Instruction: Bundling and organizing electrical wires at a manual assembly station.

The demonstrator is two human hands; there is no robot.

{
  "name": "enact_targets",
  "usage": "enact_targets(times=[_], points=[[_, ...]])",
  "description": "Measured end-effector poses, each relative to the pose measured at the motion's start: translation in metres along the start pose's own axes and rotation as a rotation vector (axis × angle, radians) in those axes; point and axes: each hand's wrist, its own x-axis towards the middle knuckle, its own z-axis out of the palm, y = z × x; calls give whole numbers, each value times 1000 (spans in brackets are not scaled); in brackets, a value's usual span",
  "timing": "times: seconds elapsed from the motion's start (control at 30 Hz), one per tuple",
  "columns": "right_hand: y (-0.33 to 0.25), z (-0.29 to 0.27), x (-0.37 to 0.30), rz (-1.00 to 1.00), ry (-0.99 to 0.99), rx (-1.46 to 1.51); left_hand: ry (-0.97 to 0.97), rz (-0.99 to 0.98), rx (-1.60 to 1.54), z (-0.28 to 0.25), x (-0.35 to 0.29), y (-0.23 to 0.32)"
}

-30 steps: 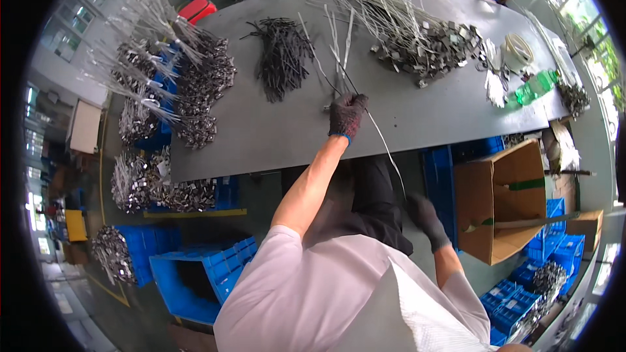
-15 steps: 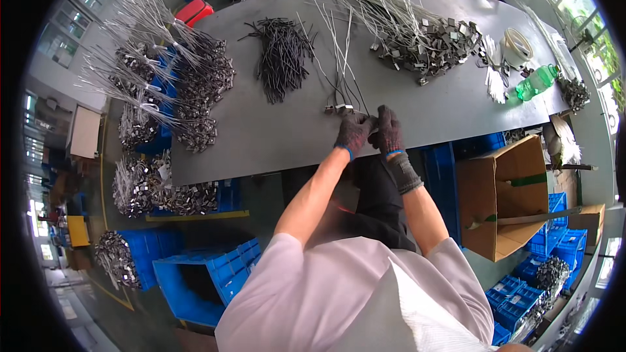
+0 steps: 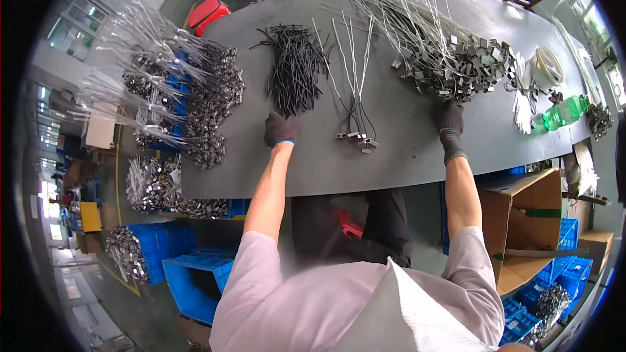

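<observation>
My left hand, in a dark knitted glove, is at the near end of a pile of thin black tubes. Its fingers look pinched together, but what is between them does not show. Farther right, my gloved right hand reaches to the near edge of a heap of pale wires with metal clips; its fingers are dark and blurred against the heap. Between my hands lies a small row of wires with metal end pieces, their pale strands pointing away from me, touched by neither hand.
A grey table spans the view. Bundled wires with metal ends crowd its left side. At right are a green bottle, a cream roll and white strips. A cardboard box and blue crates stand below the table.
My hands were together at the small row of wires and have parted, left to the black tubes, right to the heap of clipped wires. The row now lies free.
</observation>
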Motion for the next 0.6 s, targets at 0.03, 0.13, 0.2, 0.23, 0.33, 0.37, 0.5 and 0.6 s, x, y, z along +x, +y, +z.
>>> enact_targets(times=[0.03, 0.13, 0.2, 0.23, 0.33, 0.37, 0.5, 0.6], points=[[0, 4, -1, -65, 28, -71, -106, 1, 81, 2, 8, -2], [5, 5, -19, -106, 69, -1, -209, 16, 33, 13, 30, -6], [12, -2, -46, -94, 78, 139, -214, -11, 27, 22, 40, -10], [19, -10, -65, -22, -48, 529, -257, 8, 58, 24, 45, -13], [43, -30, -139, 199, -197, 983, -325, 101, 111, 27, 53, -22], [56, -37, -167, 223, -174, 950, -344, 145, 132, 26, 54, -24], [130, -59, -291, -58, 10, 178, -379, 209, 125, 25, 49, -29], [211, -74, -386, 55, -491, -481, -347, 212, 65, 36, 38, -39]])
